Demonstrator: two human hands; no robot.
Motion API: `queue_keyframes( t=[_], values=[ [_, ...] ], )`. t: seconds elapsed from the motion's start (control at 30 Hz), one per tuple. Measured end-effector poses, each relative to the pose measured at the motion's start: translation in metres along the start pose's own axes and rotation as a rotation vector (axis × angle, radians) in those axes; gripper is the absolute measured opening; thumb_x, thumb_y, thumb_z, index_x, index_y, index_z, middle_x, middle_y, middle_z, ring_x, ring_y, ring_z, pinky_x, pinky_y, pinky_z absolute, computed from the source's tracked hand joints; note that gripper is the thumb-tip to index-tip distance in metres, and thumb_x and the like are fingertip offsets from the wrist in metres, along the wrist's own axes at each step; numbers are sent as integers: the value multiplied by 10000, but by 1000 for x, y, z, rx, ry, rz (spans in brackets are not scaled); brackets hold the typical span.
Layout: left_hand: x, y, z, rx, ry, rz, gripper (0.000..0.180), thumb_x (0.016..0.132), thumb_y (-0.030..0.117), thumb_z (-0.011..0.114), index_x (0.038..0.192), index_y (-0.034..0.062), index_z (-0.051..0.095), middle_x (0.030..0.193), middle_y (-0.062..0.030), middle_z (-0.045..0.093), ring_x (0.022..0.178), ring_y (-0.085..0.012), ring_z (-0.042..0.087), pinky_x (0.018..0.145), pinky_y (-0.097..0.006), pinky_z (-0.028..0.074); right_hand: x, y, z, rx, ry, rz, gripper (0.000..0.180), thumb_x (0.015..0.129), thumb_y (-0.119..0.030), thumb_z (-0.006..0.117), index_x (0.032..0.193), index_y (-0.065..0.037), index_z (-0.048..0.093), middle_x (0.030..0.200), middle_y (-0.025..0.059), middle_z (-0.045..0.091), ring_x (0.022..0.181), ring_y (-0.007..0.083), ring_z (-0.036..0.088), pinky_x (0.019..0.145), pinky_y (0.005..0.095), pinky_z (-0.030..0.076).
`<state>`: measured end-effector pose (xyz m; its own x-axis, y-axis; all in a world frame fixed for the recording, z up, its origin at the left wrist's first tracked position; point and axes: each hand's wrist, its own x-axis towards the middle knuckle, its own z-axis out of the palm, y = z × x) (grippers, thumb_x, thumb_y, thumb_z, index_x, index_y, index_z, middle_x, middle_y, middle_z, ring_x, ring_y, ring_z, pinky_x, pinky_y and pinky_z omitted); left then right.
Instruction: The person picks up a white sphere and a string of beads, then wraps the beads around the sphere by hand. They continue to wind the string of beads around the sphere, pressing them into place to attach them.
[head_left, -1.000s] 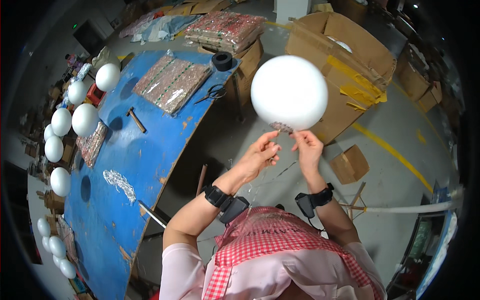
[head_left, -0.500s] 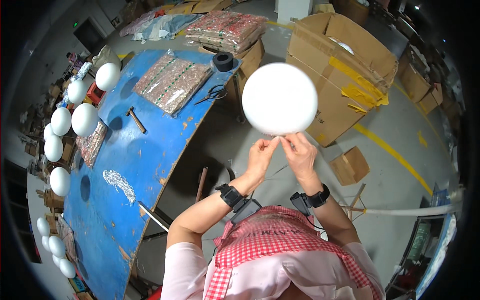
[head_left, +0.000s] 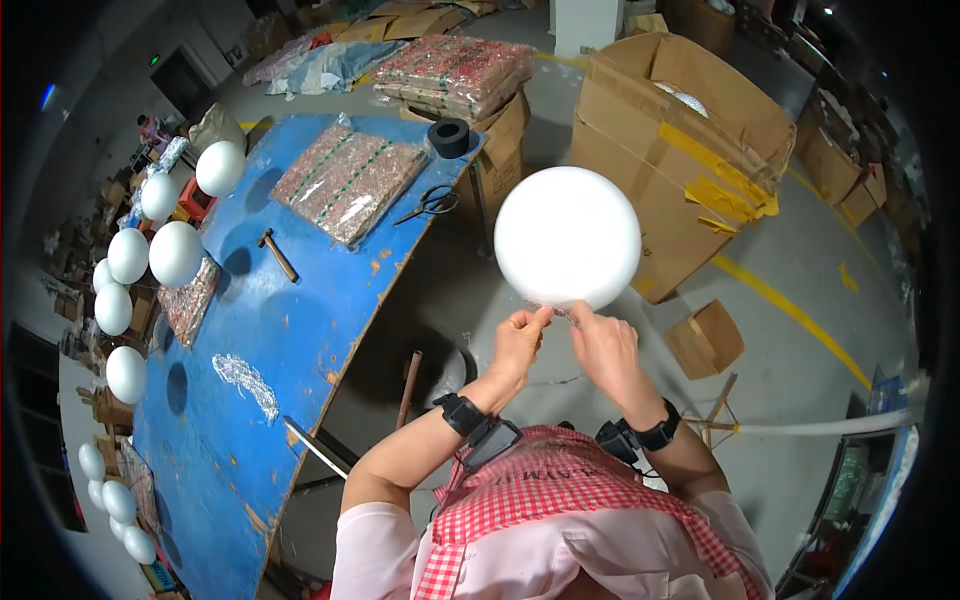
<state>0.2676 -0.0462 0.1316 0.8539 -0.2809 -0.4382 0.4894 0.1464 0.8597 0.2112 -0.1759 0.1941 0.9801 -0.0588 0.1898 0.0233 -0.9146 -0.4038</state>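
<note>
A large smooth white ball [head_left: 567, 236] is in front of me, over the floor to the right of the blue table. At its lower edge my left hand [head_left: 518, 348] has thumb and forefinger pinched together on a thin sparkly strand [head_left: 560, 311]. My right hand [head_left: 606, 350] is closed at the strand's other end, back of the hand up, its fingertips against the ball's underside and partly hidden. What supports the ball cannot be seen.
The blue table [head_left: 290, 345] at left bears a hammer [head_left: 277, 255], scissors [head_left: 430, 203], black tape roll [head_left: 449, 138], silver sequin strand [head_left: 245, 386] and bagged sequin material [head_left: 350, 180]. Several white balls [head_left: 176, 254] stand along its far side. A big carton [head_left: 650, 150] and small box [head_left: 705, 340] are at right.
The ball and both hands sit lower in the picture. My right hand has turned back-up, its forefinger now reaching under the ball. A bit of sparkly strand shows between the hands.
</note>
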Motion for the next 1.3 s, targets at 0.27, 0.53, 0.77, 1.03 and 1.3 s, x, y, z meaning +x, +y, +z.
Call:
queue_keyframes(
  t=[0.27, 0.53, 0.77, 1.03, 1.3],
  values=[
    [8, 2, -6, -29, 105, -37, 354, 896, 436, 558, 787, 100, 539, 558, 82, 357, 462, -34, 284, 407, -198, 193, -25, 6, -5, -186, -117, 78, 87, 813, -77, 504, 870, -22, 541, 639, 194, 607, 627, 364, 628, 546, 457, 495],
    [4, 9, -18, 22, 39, -23, 399, 882, 469, 566, 754, 93, 528, 556, 71, 359, 448, -34, 280, 392, -197, 180, -8, 53, 2, 1039, -144, 332, 152, 837, -134, 606, 780, 7, 610, 578, 30, 571, 501, 71, 487, 480, 223, 388],
    [2, 4, -25, 12, 50, -91, 421, 880, 487, 556, 780, 80, 531, 563, 69, 352, 460, -37, 283, 402, -199, 185, -11, 48, -5, 702, 40, 335, 168, 767, -189, 699, 803, -27, 669, 605, 42, 584, 511, 90, 511, 504, 253, 405],
    [-3, 5, -32, 43, 57, -61, 428, 879, 503, 547, 789, 85, 531, 561, 76, 340, 463, -34, 267, 404, -194, 186, -15, 53, 9, 155, 139, 101, 184, 744, -189, 680, 837, -33, 653, 718, 132, 638, 631, 276, 589, 578, 332, 459],
    [-12, 6, -31, 73, 10, 32, 363, 873, 439, 596, 763, 104, 512, 558, 85, 346, 466, -27, 262, 404, -195, 193, -12, 86, 60, 881, -403, 262, 244, 838, -217, 628, 931, 9, 628, 776, 61, 666, 709, 126, 612, 663, 272, 474]
  ],
)
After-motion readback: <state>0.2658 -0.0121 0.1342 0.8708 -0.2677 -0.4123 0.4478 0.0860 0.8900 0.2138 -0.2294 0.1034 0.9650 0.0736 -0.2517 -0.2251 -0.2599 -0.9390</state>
